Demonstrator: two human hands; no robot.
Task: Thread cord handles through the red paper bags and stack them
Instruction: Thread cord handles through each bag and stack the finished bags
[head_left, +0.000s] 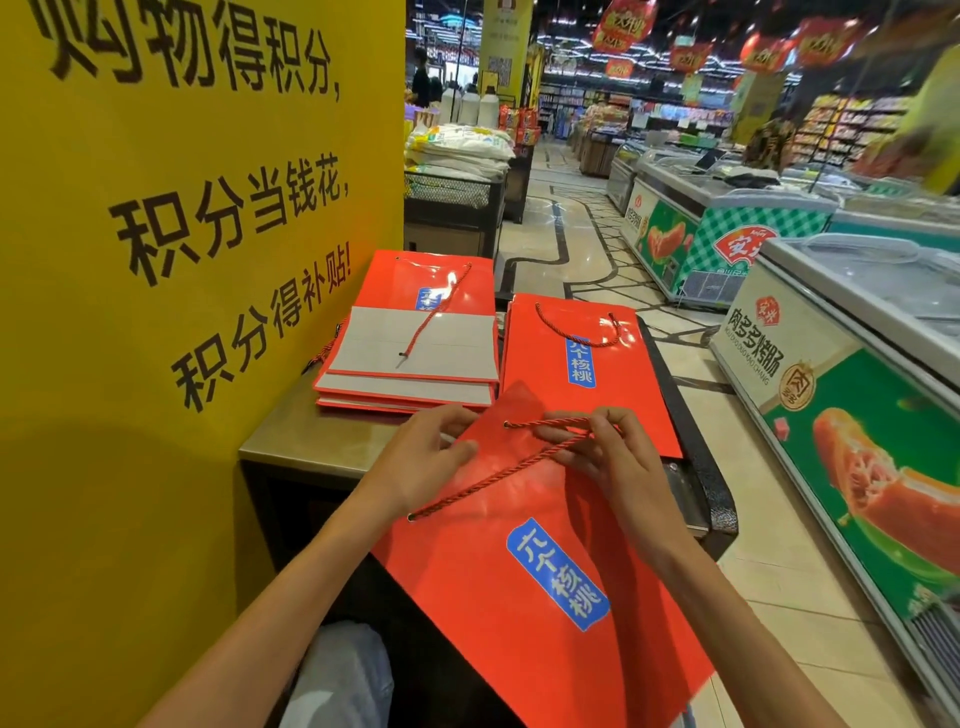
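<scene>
A flat red paper bag (524, 587) with a blue label lies tilted over the table's near edge. A red cord handle (498, 480) runs from a lower-left hole to an upper hole near the bag's top. My right hand (597, 447) pinches the cord's loop by the top edge. My left hand (423, 457) grips the bag's top left corner. Behind, a second red bag (587, 374) with its cord fitted lies flat. To its left sits a stack of folded red bags (405, 358) with a loose cord (436, 312) across it.
The metal table (306, 441) stands against a yellow signboard (182, 260) on the left. Chest freezers (841, 364) line the aisle on the right. A tiled floor aisle (587, 244) runs ahead, with sacks on a rack (457, 156) behind the table.
</scene>
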